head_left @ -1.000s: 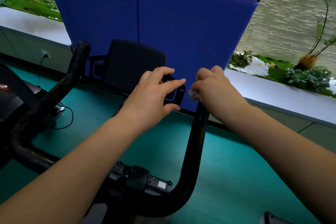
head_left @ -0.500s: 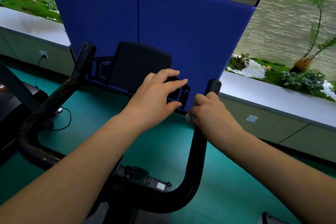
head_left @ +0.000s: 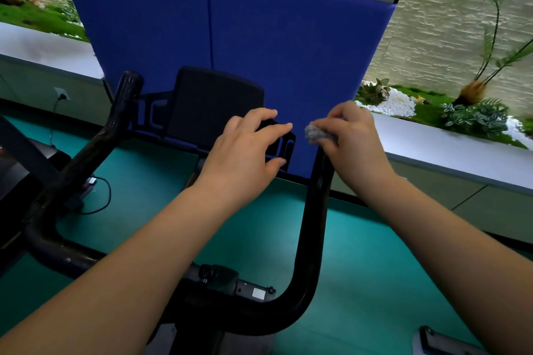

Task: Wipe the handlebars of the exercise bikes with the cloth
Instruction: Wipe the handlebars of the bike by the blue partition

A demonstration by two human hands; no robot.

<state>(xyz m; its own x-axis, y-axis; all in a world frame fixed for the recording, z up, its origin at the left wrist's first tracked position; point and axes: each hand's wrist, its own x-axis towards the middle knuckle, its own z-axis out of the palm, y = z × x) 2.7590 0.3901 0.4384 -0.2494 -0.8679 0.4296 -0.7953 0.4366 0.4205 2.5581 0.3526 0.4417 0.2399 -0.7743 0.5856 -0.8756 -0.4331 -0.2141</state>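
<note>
Grey cloth bunched in right hand, gripped atop right handlebar; left hand loose, fingers spread, holding nothing; far-right planter holds greenery, white pebbles.

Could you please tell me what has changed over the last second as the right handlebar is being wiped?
The right hand, gripping the grey cloth, slid down the right handlebar half a second ago, baring its tip, and has now come back up over the top end. Nothing was let go. The left hand stays open beside the console; the left handlebar remains untouched.
</note>
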